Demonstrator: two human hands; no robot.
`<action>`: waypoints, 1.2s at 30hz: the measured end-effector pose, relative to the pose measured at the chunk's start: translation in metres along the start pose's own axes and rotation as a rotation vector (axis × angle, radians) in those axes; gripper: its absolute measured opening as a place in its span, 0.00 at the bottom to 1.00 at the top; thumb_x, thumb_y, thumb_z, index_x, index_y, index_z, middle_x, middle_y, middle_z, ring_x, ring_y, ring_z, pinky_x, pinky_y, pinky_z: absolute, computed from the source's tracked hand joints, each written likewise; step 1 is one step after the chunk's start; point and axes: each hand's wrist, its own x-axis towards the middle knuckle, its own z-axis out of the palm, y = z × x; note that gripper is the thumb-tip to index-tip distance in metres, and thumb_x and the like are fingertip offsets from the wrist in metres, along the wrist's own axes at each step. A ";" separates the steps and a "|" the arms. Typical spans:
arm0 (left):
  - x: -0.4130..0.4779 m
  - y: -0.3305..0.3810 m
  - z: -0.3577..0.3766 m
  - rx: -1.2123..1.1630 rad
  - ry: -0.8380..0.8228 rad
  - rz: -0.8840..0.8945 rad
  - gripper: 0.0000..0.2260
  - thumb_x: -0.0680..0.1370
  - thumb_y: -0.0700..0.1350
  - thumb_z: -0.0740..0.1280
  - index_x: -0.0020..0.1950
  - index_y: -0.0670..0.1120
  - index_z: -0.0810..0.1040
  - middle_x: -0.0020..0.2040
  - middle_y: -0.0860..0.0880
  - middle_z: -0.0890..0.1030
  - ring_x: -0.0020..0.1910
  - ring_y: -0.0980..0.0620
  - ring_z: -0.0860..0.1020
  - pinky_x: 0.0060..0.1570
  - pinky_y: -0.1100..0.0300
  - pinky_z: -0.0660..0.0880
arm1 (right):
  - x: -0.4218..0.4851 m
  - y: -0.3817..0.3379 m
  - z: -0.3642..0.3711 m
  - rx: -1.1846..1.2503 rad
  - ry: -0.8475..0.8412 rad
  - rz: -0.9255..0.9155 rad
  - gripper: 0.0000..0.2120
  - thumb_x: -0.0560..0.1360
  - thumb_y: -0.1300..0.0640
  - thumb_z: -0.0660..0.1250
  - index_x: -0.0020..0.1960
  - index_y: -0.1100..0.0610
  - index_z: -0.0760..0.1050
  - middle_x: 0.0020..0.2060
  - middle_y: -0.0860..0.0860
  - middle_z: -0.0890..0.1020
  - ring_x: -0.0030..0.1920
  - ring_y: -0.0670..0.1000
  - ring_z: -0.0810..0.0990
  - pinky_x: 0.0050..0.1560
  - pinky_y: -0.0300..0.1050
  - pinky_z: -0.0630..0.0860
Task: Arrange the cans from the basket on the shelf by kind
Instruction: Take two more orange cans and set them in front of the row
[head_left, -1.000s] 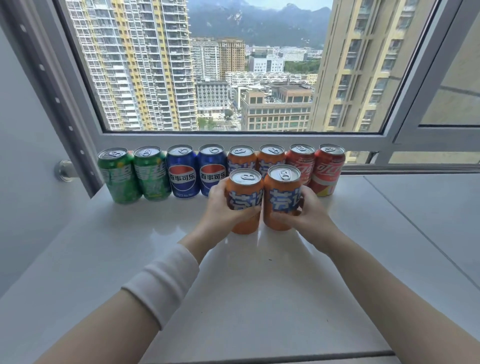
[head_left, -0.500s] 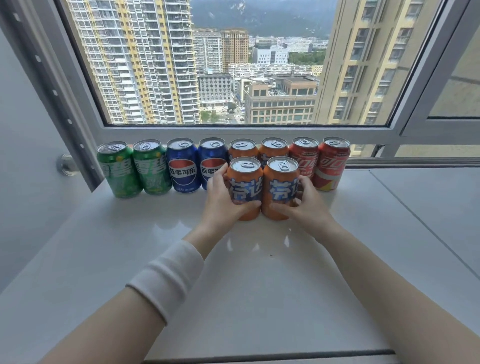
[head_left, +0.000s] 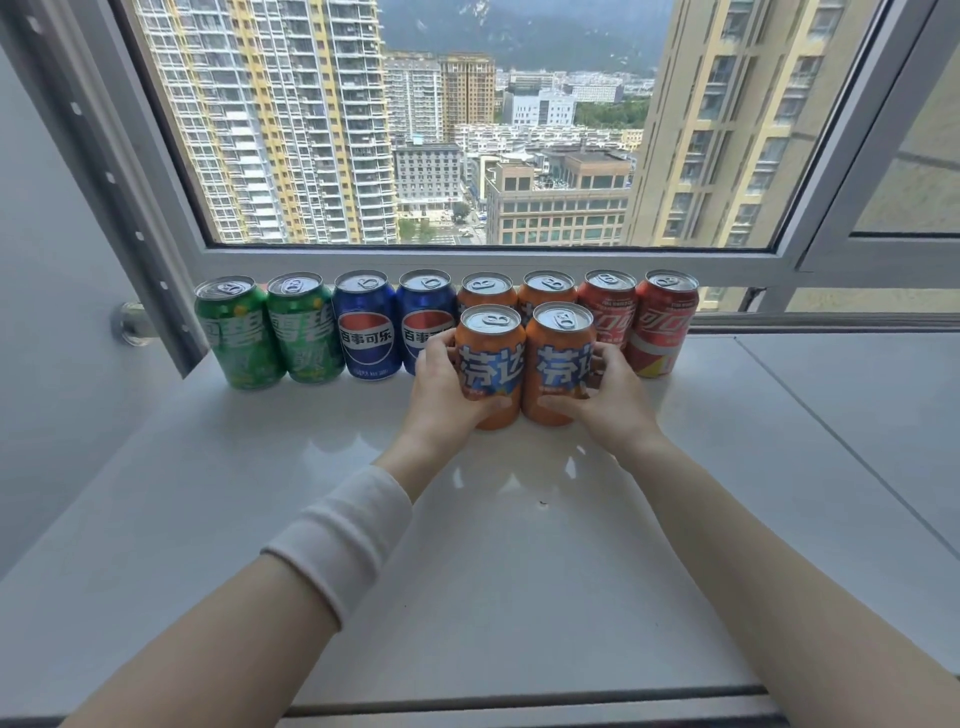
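Ten cans are counted on the shelf (head_left: 519, 571) — two green cans (head_left: 236, 338), two blue cans (head_left: 363, 332), four orange cans (head_left: 491, 358), two red cans (head_left: 665, 327). Two hands are noted — left hand (head_left: 441, 395), right hand (head_left: 613, 400).

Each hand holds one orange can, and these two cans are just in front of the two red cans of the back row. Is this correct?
Not quite. The head view shows the left hand and the right hand each gripping one of the front orange cans, but these are in front of the back-row orange cans. The red cans are further right.
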 end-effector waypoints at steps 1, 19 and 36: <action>0.000 0.000 0.000 0.003 0.006 0.000 0.38 0.62 0.38 0.79 0.66 0.46 0.64 0.63 0.46 0.68 0.61 0.50 0.71 0.63 0.50 0.71 | 0.001 0.000 0.001 -0.003 0.007 0.004 0.35 0.62 0.66 0.78 0.65 0.61 0.66 0.52 0.49 0.74 0.51 0.47 0.75 0.41 0.27 0.72; -0.001 0.010 0.005 0.046 0.027 -0.021 0.37 0.64 0.38 0.77 0.68 0.44 0.62 0.66 0.44 0.65 0.59 0.55 0.66 0.65 0.59 0.66 | 0.015 0.014 0.011 -0.068 0.101 0.020 0.37 0.59 0.62 0.80 0.63 0.60 0.66 0.60 0.56 0.74 0.60 0.52 0.74 0.61 0.46 0.72; -0.041 0.024 -0.002 0.114 0.038 -0.077 0.38 0.73 0.43 0.71 0.75 0.40 0.52 0.72 0.42 0.62 0.71 0.47 0.62 0.69 0.57 0.60 | -0.035 0.000 -0.005 -0.213 0.059 0.035 0.47 0.64 0.53 0.78 0.74 0.61 0.55 0.70 0.57 0.65 0.71 0.53 0.63 0.70 0.51 0.63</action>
